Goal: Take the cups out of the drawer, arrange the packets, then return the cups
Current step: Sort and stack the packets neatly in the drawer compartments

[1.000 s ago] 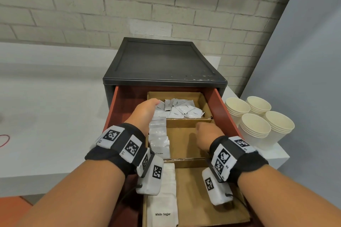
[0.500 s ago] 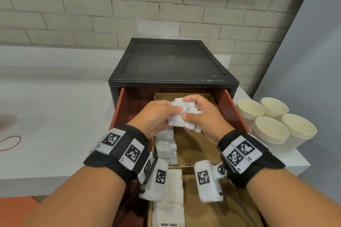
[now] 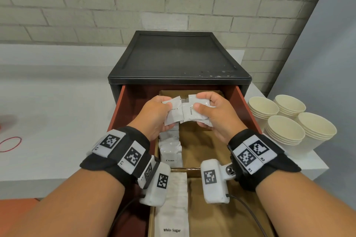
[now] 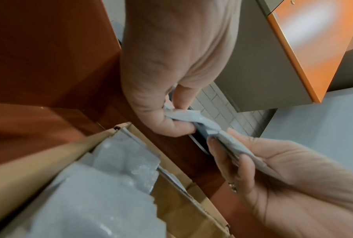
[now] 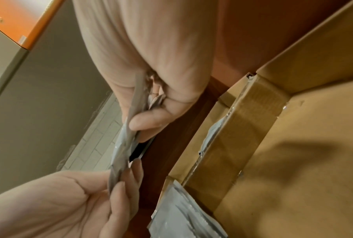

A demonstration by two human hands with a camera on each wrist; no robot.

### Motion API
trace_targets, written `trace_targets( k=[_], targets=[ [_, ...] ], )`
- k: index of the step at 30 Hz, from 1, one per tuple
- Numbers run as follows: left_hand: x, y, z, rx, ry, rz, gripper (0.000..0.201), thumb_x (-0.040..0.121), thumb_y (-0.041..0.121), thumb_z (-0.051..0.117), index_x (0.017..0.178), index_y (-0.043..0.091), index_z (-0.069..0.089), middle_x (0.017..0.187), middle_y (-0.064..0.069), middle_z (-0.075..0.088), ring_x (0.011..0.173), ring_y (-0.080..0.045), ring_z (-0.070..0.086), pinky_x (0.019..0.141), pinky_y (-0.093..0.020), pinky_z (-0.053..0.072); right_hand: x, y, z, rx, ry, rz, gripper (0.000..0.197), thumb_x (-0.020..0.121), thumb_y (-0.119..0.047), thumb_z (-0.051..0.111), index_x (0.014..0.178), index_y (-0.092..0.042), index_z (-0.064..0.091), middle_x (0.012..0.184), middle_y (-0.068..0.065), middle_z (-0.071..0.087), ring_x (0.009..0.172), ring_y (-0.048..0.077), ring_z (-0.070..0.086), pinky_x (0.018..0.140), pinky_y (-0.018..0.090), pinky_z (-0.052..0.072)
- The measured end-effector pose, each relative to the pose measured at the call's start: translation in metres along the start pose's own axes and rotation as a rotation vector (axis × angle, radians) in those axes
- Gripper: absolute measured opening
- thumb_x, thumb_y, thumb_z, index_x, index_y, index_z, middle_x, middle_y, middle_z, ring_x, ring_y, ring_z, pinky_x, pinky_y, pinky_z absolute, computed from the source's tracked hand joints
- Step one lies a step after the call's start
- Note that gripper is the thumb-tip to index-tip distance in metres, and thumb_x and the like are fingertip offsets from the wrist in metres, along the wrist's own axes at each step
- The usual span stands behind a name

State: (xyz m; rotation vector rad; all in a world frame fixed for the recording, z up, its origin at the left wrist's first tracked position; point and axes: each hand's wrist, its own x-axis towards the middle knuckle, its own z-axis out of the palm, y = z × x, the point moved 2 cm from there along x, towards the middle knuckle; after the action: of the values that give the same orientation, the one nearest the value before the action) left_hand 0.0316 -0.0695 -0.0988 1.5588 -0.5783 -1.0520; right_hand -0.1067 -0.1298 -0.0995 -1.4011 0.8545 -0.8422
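Observation:
Both hands are raised above the open red drawer. My left hand pinches a small bunch of white cream packets. Close beside it, my right hand pinches another bunch of cream packets, and the two bunches touch edge to edge. The left wrist view shows the packets bridging thumb and fingers of both hands, as does the right wrist view, where the packets appear edge-on. Stacks of cream paper cups stand on the table right of the drawer.
A cardboard divider box lines the drawer. A row of cream packets fills the left of its middle compartment, and white sugar packets lie in the near one. The black cabinet top sits behind. A red ring marks the white table at left.
A second ago my left hand reached into the back compartment and my right into the middle one. Both have since lifted packets, brought them together, and now spread them into two bunches.

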Motion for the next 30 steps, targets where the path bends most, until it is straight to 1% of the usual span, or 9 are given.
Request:
trace_targets(
  k=[4,7,10,12,14,17,21,24,30],
  targets=[
    [-0.008,0.001,0.003,-0.058,-0.080,-0.114,0.011,0.099,0.029,0.046,0.100,0.022,0.055,0.097,-0.006,0.064,0.084,-0.018,0.062,0.058,-0.024,0.050,0.000,0.001,0.002,-0.012,-0.014,0.011,0.024,0.089,-0.008,0.059,0.110,-0.019,0.054,0.113,0.004,0.061,0.097,0.018,0.064,0.057,0.017,0.051],
    [-0.010,0.003,0.006,0.007,-0.227,-0.139,0.032,0.091,0.049,0.051,0.109,0.024,0.058,0.090,-0.003,0.065,0.078,-0.014,0.058,0.053,-0.020,0.047,0.000,-0.001,0.003,0.001,-0.027,0.005,0.025,0.087,-0.009,0.063,0.110,-0.015,0.055,0.109,0.007,0.062,0.089,0.016,0.064,0.053,0.015,0.051],
    [-0.011,0.003,0.009,0.121,-0.332,-0.066,0.038,0.087,0.040,0.062,0.122,0.029,0.051,0.098,-0.003,0.059,0.077,-0.011,0.051,0.055,-0.018,0.045,0.002,-0.001,0.005,-0.012,-0.024,-0.006,0.026,0.084,-0.009,0.065,0.109,-0.012,0.058,0.102,0.008,0.062,0.080,0.015,0.062,0.048,0.015,0.049],
    [-0.011,0.003,0.009,0.034,-0.365,-0.073,0.033,0.091,0.030,0.060,0.122,0.028,0.052,0.099,-0.005,0.059,0.074,-0.011,0.052,0.055,-0.019,0.047,0.002,-0.001,0.004,0.006,-0.024,-0.014,0.023,0.084,-0.009,0.065,0.106,-0.013,0.057,0.096,0.006,0.061,0.076,0.013,0.061,0.047,0.015,0.048],
    [-0.013,0.006,0.006,-0.142,-0.361,-0.110,0.024,0.096,0.032,0.049,0.118,0.023,0.056,0.097,-0.008,0.063,0.077,-0.016,0.059,0.060,-0.026,0.052,0.002,-0.003,0.001,0.042,-0.013,-0.023,0.020,0.085,-0.009,0.065,0.102,-0.015,0.057,0.098,0.005,0.062,0.079,0.013,0.063,0.047,0.014,0.048],
    [-0.011,0.011,0.003,-0.263,-0.355,-0.117,0.034,0.099,0.040,0.037,0.117,0.019,0.057,0.103,-0.011,0.068,0.087,-0.025,0.068,0.070,-0.038,0.056,0.003,-0.007,-0.004,0.085,0.039,-0.022,0.018,0.086,-0.011,0.064,0.099,-0.020,0.057,0.106,0.005,0.065,0.091,0.015,0.066,0.050,0.013,0.050],
    [-0.011,0.011,0.003,-0.217,-0.285,-0.098,0.035,0.098,0.042,0.037,0.111,0.019,0.060,0.105,-0.010,0.071,0.089,-0.024,0.070,0.067,-0.034,0.058,0.005,-0.006,-0.006,0.079,0.095,-0.033,0.021,0.085,-0.013,0.065,0.104,-0.017,0.057,0.111,0.006,0.067,0.097,0.018,0.067,0.051,0.014,0.050],
    [-0.013,0.011,0.004,-0.199,-0.247,-0.031,0.028,0.100,0.035,0.037,0.112,0.029,0.061,0.117,-0.009,0.065,0.100,-0.024,0.066,0.068,-0.033,0.060,0.006,-0.005,-0.006,0.048,0.098,-0.019,0.023,0.084,-0.012,0.066,0.105,-0.016,0.057,0.110,0.005,0.066,0.094,0.017,0.068,0.054,0.015,0.052],
    [-0.010,0.012,0.009,-0.152,-0.233,0.097,0.027,0.101,0.034,0.034,0.117,0.035,0.055,0.121,-0.002,0.062,0.115,-0.023,0.058,0.099,-0.040,0.048,0.008,0.000,-0.007,-0.028,0.109,0.037,0.024,0.083,-0.010,0.068,0.103,-0.015,0.057,0.101,-0.002,0.062,0.080,0.012,0.066,0.050,0.012,0.049]
  ],
)
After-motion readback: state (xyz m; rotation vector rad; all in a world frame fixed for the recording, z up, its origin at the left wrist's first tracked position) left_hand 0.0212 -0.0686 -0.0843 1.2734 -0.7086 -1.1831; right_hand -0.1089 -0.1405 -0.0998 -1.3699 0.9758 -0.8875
